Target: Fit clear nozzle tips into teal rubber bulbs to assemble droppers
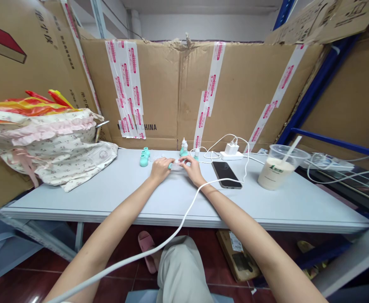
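Observation:
Both my hands are together over the middle of the table. Between them is a small clear plastic piece with a teal end (176,166); its exact kind is too small to make out. My left hand (161,169) closes round the teal end. From the other side, my right hand (190,167) pinches the clear part with its fingertips. Several round teal bulbs (144,160) stand left of my hands. Behind the right hand are teal pieces with clear pointed tips (183,148), partly hidden by the fingers.
A phone (226,174) lies right of my hands, with a white cable (189,206) crossing in front. Farther right stands a drink cup (275,168) with a straw. A charger on a power strip (231,155) sits behind. A floral cloth bag (54,143) occupies the left; cardboard (162,92) walls the back.

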